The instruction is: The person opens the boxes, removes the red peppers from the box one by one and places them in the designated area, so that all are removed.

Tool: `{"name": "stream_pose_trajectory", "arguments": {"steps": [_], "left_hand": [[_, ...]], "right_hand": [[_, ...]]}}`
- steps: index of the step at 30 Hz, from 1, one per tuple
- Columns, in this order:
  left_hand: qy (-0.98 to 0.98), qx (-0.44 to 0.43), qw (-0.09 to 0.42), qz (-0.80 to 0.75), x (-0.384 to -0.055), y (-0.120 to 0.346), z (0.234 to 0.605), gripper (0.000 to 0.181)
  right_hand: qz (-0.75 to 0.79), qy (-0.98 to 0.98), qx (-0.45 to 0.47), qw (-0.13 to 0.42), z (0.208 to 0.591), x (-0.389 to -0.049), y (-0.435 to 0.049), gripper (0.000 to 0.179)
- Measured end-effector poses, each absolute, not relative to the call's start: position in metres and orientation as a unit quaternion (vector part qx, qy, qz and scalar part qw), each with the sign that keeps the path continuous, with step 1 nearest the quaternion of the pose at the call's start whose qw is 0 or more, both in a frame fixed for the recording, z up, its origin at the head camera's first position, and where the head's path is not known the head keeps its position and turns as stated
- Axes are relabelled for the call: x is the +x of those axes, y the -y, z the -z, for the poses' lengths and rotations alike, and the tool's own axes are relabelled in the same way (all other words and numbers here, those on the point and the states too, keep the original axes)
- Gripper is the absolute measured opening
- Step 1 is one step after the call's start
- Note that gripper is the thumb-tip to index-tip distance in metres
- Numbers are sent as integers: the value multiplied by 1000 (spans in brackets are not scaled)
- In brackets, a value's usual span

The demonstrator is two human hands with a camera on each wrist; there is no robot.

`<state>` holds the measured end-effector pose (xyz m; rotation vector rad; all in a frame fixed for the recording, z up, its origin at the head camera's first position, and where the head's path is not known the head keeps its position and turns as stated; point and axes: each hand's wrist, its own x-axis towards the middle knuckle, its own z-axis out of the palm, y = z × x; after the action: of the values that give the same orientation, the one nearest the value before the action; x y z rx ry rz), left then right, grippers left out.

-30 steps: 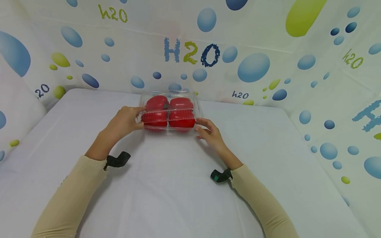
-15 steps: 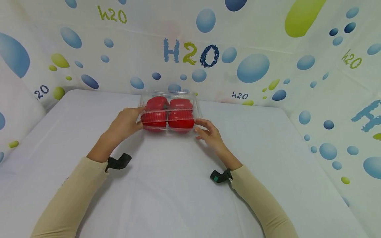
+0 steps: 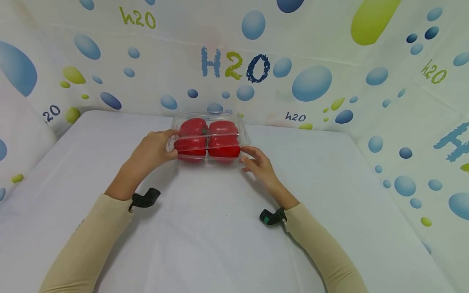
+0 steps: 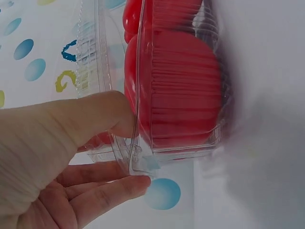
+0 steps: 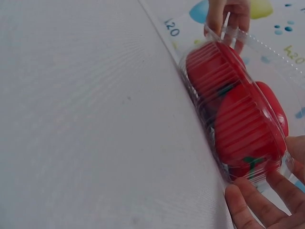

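Note:
A clear plastic clamshell container sits near the back of the white table with several red bell peppers inside. Green stem parts show in the right wrist view. Its clear lid stands apart from the base in the left wrist view. My left hand pinches the container's left corner rim between thumb and fingers. At the front right corner, my right hand holds the container with bent fingers; the fingers lie against its end wall. The far sides of the peppers are hidden.
A white cloth covers the table. Directly behind the container hangs a white backdrop with blue and green spots and H2O lettering. A small black wrist camera juts from the left sleeve, another black camera from the right.
My left hand and the container's left end have shifted very slightly. Both hands keep their places at the container, and the peppers stay inside.

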<state>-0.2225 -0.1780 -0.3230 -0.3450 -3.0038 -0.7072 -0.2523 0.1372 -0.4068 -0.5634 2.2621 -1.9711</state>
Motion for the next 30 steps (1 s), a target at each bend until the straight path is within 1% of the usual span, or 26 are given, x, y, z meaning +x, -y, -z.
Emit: {"name": "stream_pose_trajectory", "arguments": {"steps": [5,11,16,23,26,30], "left_hand": [[970,-84,-4,227,-222,177,321,69],[976,-81,12,203,-223,178,322,74],[976,-104,18,190,-223,182,322,73],[972,-124,14,198,-222,183,321,68],[972,-126,19,196,-221,183,321,66],[973,-127,27,189,-220,182,320,66]], "right_hand": [[642,-744,-176,48,406,-252,-137,40],[638,-748,-176,50,406,-254,-137,41],[642,-745,-174,57,402,-251,-137,42],[630,-753,-175,65,381,-237,-133,43],[636,-748,-177,66,383,-239,-134,43],[644,-740,-181,65,395,-247,-137,43]]}}
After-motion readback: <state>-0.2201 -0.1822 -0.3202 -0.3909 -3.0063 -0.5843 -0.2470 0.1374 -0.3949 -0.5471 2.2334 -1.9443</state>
